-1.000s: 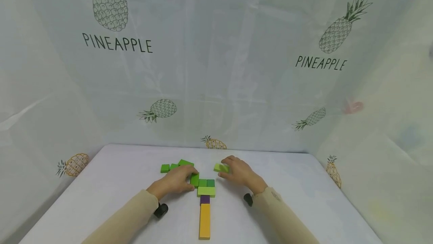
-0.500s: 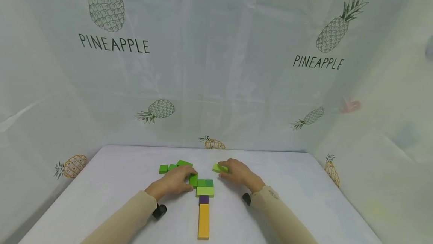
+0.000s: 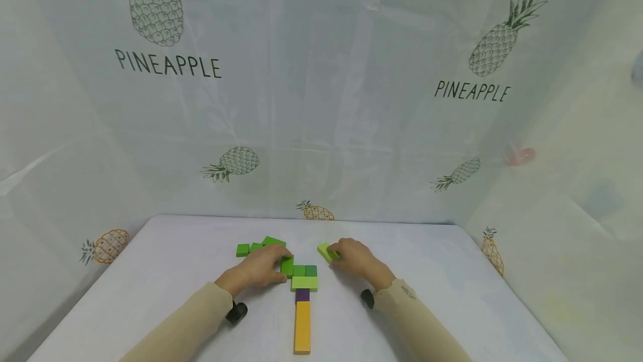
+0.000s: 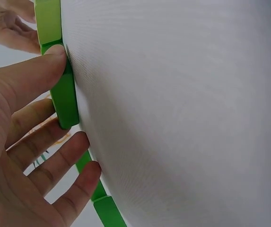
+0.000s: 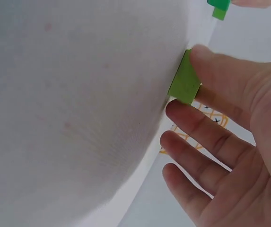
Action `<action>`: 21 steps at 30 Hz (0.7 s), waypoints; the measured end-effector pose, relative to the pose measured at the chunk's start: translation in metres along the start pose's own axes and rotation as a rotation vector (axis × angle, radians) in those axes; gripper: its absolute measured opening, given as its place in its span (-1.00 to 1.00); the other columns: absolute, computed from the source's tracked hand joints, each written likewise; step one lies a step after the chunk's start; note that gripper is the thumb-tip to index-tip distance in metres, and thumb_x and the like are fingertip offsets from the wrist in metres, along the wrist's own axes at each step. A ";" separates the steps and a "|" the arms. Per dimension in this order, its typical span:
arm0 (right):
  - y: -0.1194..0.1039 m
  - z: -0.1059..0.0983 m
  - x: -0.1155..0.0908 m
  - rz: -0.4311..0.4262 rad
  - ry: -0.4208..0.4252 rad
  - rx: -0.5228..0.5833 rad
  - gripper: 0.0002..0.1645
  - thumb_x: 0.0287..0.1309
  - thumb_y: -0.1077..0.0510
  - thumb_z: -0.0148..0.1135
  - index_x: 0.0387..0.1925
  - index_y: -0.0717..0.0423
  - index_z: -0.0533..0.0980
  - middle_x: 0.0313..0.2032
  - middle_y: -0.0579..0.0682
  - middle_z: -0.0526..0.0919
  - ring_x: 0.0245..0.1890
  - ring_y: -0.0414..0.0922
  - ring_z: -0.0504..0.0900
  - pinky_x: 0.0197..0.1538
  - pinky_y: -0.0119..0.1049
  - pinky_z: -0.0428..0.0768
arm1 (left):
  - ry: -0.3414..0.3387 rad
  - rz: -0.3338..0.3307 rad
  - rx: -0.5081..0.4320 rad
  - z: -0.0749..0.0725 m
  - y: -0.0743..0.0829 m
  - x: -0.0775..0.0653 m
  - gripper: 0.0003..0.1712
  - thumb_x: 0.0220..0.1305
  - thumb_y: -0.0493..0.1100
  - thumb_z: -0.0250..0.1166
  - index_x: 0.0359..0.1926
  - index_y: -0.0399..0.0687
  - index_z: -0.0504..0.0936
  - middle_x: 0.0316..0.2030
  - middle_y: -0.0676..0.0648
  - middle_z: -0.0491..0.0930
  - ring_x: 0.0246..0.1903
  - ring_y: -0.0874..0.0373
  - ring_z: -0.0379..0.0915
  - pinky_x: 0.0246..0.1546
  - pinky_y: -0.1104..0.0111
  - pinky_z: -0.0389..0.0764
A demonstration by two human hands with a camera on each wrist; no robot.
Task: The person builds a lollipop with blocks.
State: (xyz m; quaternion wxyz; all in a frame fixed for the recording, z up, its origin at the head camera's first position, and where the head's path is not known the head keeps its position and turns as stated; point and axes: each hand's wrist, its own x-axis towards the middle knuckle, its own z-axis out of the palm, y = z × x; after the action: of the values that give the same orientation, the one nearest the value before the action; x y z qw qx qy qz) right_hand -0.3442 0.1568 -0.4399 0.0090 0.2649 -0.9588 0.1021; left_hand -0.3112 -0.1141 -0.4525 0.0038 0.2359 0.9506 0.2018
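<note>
The lime-green block [image 3: 324,250] is a plain oblong with straight edges, pinched at its near end by the right hand [image 3: 354,257]. The thumb presses one face; a finger seems to back the opposite face, though the block partly hides it. It lies slanted on the white table [image 3: 201,239], apart from the other blocks. The left hand [image 3: 258,266] grips a mid-green block [image 3: 287,266] between thumb and fingers, its outer fingers spread. That block adjoins a small green square [image 3: 298,270], with a darker green square [image 3: 311,270] beside it. Nearer the person come a crosswise yellow-green block [image 3: 304,284], a purple block [image 3: 302,295] and a long orange-yellow block [image 3: 302,327]. More green blocks [image 3: 274,241] stretch out beyond the left hand. Since half a second ago, the lime-green block has turned from nearly crosswise to a steeper diagonal; the left hand's grip looks unchanged.
</note>
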 end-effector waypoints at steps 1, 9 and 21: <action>-0.001 0.000 0.000 0.000 0.006 -0.004 -0.55 0.06 0.06 0.39 0.03 0.03 0.61 -0.18 -0.07 0.66 -0.23 -0.17 0.54 -0.07 -0.20 0.55 | 0.001 0.001 0.003 0.000 0.000 0.000 -0.39 0.01 -0.02 0.49 0.12 0.01 0.56 0.20 -0.10 0.44 0.23 -0.10 0.29 0.25 0.01 0.29; -0.004 0.002 -0.004 0.021 0.024 -0.038 -0.59 0.03 0.04 0.42 -0.05 0.04 0.64 -0.33 -0.15 0.64 -0.38 -0.24 0.46 -0.20 -0.28 0.53 | -0.003 -0.009 -0.007 -0.002 0.002 -0.002 -0.39 0.02 -0.03 0.48 0.13 0.00 0.56 0.21 -0.11 0.43 0.24 -0.10 0.28 0.26 0.01 0.28; 0.000 -0.004 -0.005 -0.021 -0.031 0.053 -0.35 0.06 0.01 0.39 0.20 0.04 0.46 0.22 0.02 0.46 0.23 0.01 0.40 0.26 -0.05 0.36 | 0.003 -0.002 -0.011 -0.003 0.004 -0.003 -0.41 0.03 -0.05 0.48 0.12 -0.02 0.56 0.17 -0.08 0.46 0.21 -0.08 0.32 0.24 0.03 0.31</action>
State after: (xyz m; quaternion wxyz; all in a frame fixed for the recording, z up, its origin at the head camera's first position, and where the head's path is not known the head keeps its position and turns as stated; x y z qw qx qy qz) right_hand -0.3399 0.1601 -0.4368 -0.0116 0.2769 -0.9529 0.1233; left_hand -0.3074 -0.1134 -0.4480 0.0039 0.2344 0.9497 0.2075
